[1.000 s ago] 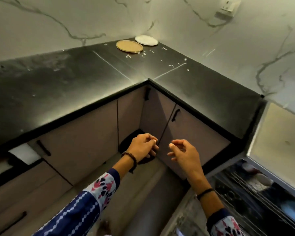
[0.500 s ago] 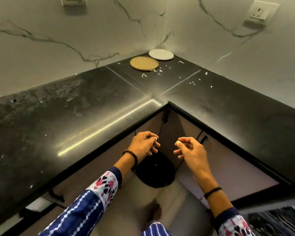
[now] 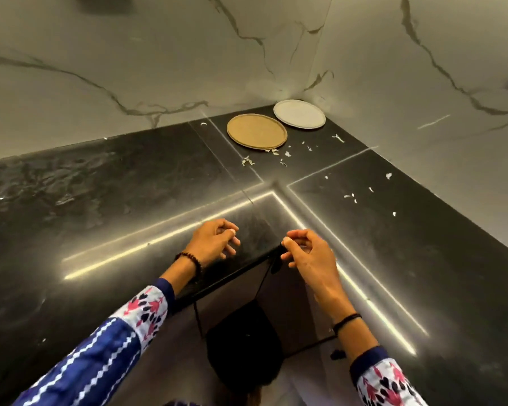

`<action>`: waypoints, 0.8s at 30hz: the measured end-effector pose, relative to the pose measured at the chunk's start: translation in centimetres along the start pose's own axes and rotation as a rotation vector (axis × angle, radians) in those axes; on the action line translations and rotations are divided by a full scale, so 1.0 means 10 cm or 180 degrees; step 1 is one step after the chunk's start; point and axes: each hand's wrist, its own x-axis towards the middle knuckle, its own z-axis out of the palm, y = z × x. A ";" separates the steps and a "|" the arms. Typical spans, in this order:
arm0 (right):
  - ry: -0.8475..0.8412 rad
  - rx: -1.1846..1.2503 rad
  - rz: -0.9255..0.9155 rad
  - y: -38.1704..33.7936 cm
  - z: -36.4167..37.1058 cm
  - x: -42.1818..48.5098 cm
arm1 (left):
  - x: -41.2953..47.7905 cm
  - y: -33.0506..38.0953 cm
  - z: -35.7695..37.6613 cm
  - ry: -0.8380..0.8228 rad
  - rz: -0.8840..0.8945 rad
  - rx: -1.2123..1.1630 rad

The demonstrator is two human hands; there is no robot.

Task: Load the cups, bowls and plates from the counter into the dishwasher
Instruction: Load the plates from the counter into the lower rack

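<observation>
Dim, warm light. Two bright streaks of glare cross the glossy black counter (image 3: pixel 100 200). Wide-angle bending curves the edges; the sleeves (image 3: pixel 100 356) near the bottom look soft.

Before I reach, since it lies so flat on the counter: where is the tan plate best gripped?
Its near rim, from the front. The tan plate lies flat on the counter; the white plate crowds its far right and the wall stands behind, so the near edge is freest. Probably a pinch grip over the rim.

Dark floor shape (image 3: pixel 244 347), perhaps a bin
</observation>
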 end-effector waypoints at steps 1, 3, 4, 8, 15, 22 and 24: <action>-0.0037 -0.0028 0.0027 -0.01 -0.04 0.14 | 0.14 0.01 0.01 0.0036 -0.0045 -0.0020; -0.0103 -0.0045 0.0024 -0.03 -0.10 0.39 | 0.35 0.04 0.01 0.0130 -0.0085 -0.0037; -0.0160 -0.0064 0.0008 -0.05 -0.12 0.56 | 0.47 0.06 0.00 0.0182 -0.0102 -0.0065; -0.0269 -0.0191 -0.0032 -0.12 -0.07 1.17 | 0.90 0.24 -0.06 0.0422 -0.0128 -0.0095; -0.0226 -0.0308 -0.0005 -0.38 0.11 2.21 | 1.87 0.57 -0.30 0.0899 0.0099 0.0319; 0.0134 -0.1058 0.0005 -0.67 0.42 3.53 | 2.93 0.68 -0.49 0.0864 -0.0054 0.0542; 0.0050 -0.1320 0.0065 -0.71 0.49 3.83 | 3.19 0.74 -0.52 0.0809 -0.0110 0.0683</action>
